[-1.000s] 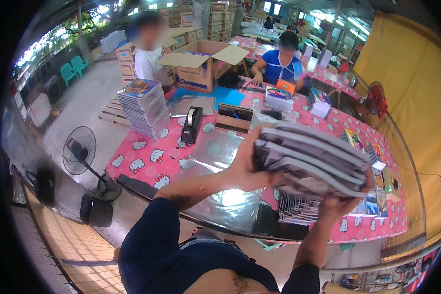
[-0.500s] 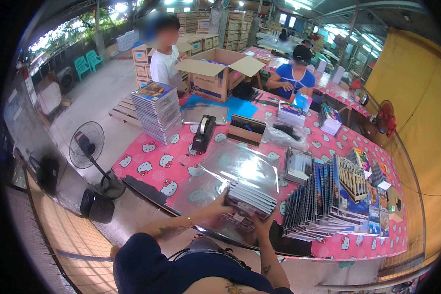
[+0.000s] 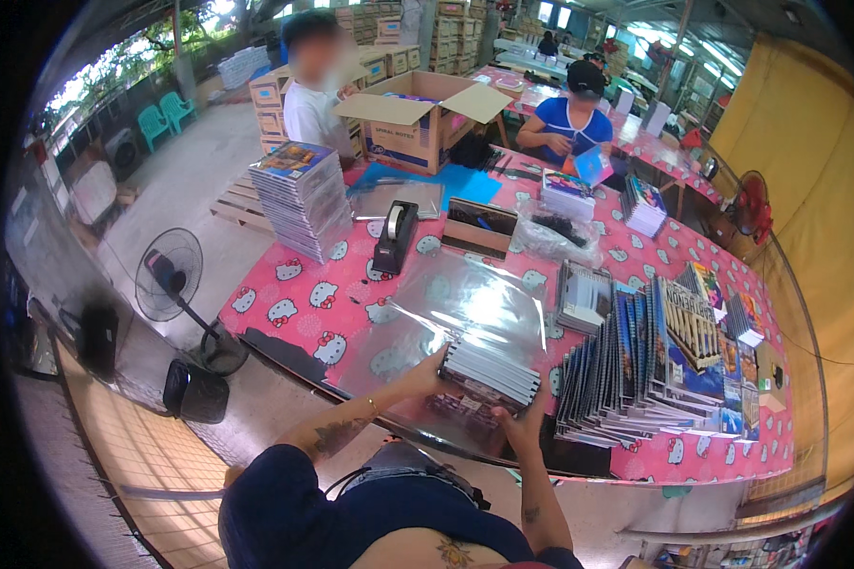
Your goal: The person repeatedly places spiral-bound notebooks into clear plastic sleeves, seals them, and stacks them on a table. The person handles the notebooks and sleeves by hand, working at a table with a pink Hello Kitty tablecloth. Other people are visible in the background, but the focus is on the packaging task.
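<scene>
A small stack of spiral notebooks (image 3: 489, 375), with white page edges and a dark printed cover facing me, is held between my hands at the front of the table. My left hand (image 3: 429, 376) grips its left end, and my right hand (image 3: 522, 427) closes round its near right corner. Beneath and beyond the stack lies a sheet of clear plastic film (image 3: 465, 299), shiny with reflected light. To the right, many dark-covered spiral notebooks (image 3: 636, 379) lean in a fanned pile. A black tape dispenser (image 3: 395, 239) stands beyond the film.
A tall stack of plastic-wrapped notebooks (image 3: 299, 204) stands at the far left of the pink table (image 3: 280, 289). An open carton (image 3: 403, 137) is behind it. Two people (image 3: 318, 119) work across the table. A standing fan (image 3: 169, 275) is left of the table.
The notebook stack has tilted slightly and shifted right in my hands. Across the table, the person in blue has moved a blue booklet to the right. The view has shifted a little.
</scene>
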Demonstrator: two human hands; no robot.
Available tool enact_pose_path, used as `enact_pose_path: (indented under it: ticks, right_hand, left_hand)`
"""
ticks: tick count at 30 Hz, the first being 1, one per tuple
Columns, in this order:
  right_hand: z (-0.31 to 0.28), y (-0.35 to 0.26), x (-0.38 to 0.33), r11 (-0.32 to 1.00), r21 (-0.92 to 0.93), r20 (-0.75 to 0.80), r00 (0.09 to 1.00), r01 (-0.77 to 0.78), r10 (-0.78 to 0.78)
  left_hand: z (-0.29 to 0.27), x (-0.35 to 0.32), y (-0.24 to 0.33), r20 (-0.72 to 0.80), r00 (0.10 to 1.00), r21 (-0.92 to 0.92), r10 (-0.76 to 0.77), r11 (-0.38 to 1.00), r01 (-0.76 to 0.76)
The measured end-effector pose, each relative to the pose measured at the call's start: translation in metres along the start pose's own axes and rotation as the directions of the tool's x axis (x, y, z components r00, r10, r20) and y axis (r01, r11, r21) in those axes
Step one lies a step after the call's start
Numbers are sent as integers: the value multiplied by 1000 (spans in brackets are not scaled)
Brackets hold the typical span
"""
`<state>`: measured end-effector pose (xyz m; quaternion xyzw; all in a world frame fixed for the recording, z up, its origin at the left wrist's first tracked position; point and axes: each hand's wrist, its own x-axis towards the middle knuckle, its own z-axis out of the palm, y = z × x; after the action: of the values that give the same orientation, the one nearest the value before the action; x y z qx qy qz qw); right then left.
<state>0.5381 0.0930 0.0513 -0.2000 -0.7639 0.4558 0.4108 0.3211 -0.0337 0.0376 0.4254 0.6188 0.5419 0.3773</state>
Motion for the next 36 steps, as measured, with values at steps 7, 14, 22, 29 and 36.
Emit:
enact_pose_path:
  ticks: [7, 14, 22, 29, 36]
  right_hand:
    - [-170, -173, 62, 310, -951, -138, 898, -2, -418]
    - [-209, -151, 58, 354, -921, 62, 957, 164, -284]
    - [-234, -159, 57, 496, -866, -483, 366, -66, -795]
    - [-133, -227, 28, 518, -780, -124, 725, 351, -678]
    - [10, -105, 50, 581, -581, 336, 818, 570, -467]
  left_hand:
    - [1, -9, 25, -3, 1000, 18, -17, 1000, 17]
    - [3, -4, 18, 10, 999, -13, -32, 999, 33]
    - [0, 1, 1, 46, 998, -92, -52, 994, 57]
    - [-3, -1, -4, 27, 1000, -24, -3, 1000, 4]
    - [-15, 0, -5, 189, 975, -478, -118, 856, 197]
